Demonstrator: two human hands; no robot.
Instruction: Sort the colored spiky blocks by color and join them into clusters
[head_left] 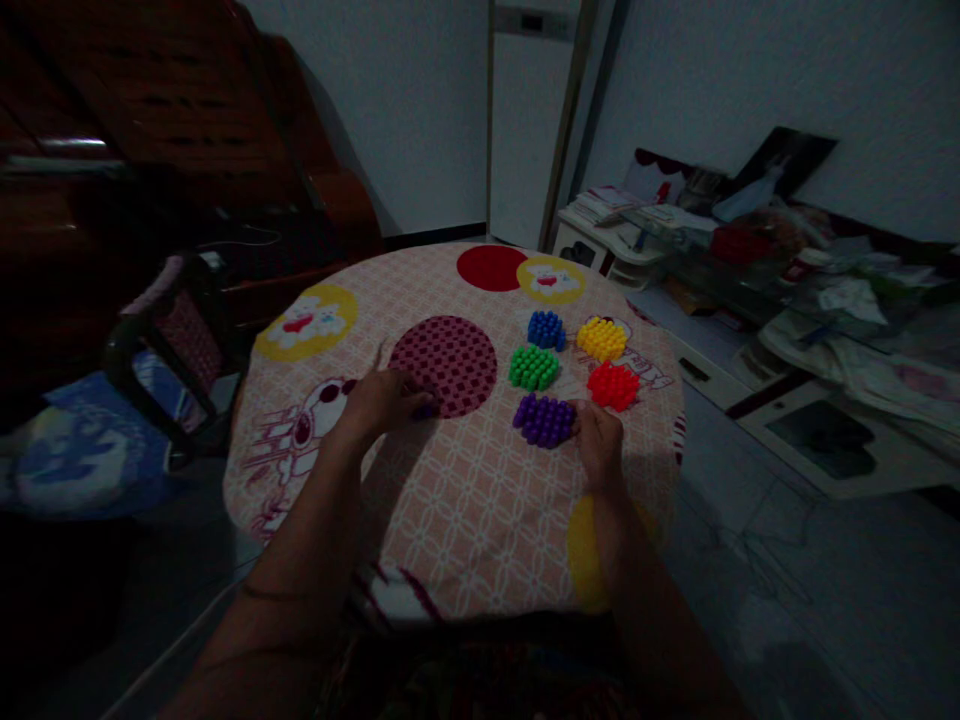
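Observation:
My left hand (386, 402) is closed in a pinch over the tablecloth's dark red checked circle. A small purple piece (424, 410) shows at its fingertips, mostly hidden. My right hand (600, 438) has its fingers pressed together at the right end of a purple cluster of bead-like pieces (543, 420). Behind that cluster sit similar ones: green (533, 368), blue (546, 330), yellow (601, 339) and red (613, 385). All rest on the table, close together but in separate colour groups.
A patterned pink tablecloth (480, 520) covers the oval table. To the left stand a dark chair (180, 340) and a wooden bench (330, 200). Along the right wall runs a low cabinet (810, 420) piled with papers and bags. The room is dim.

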